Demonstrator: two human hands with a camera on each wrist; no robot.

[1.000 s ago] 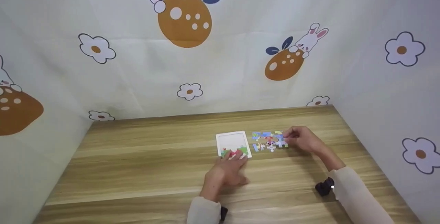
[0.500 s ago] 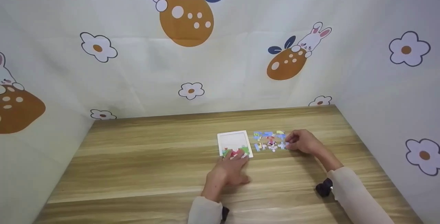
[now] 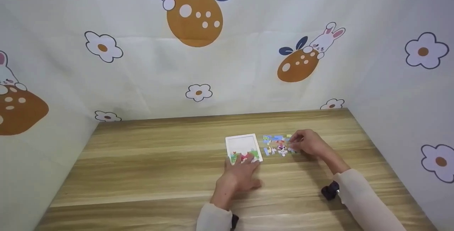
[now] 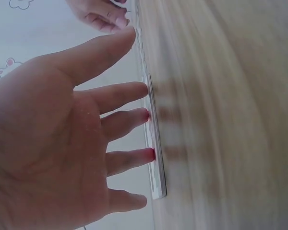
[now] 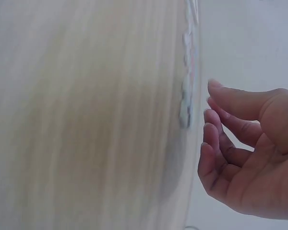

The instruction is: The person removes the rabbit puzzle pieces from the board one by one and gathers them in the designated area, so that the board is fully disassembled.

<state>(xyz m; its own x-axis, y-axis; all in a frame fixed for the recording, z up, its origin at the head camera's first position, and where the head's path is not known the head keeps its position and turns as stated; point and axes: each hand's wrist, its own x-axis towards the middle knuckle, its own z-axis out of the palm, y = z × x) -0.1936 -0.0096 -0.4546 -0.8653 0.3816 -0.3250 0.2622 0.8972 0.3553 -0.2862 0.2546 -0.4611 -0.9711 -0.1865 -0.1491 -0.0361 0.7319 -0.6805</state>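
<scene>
While touching the puzzle frame (image 3: 242, 144) with spread left hand (image 3: 240, 176), holds right hand (image 3: 310, 143), with thumb and fingertips apart, just above the right end of puzzle pieces (image 3: 282, 148) laid beside the frame.

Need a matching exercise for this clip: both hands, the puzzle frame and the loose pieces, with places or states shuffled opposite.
1. Left hand
2. Right hand
3. Puzzle frame
4. Loose pieces

A. White-rimmed, coloured only along the near side
B. Held just above the right end of the pieces
C. Lying flat, to the right of the frame
D. Touching the frame's near side

Pairs: 1-D, 2-B, 3-A, 4-C
</scene>
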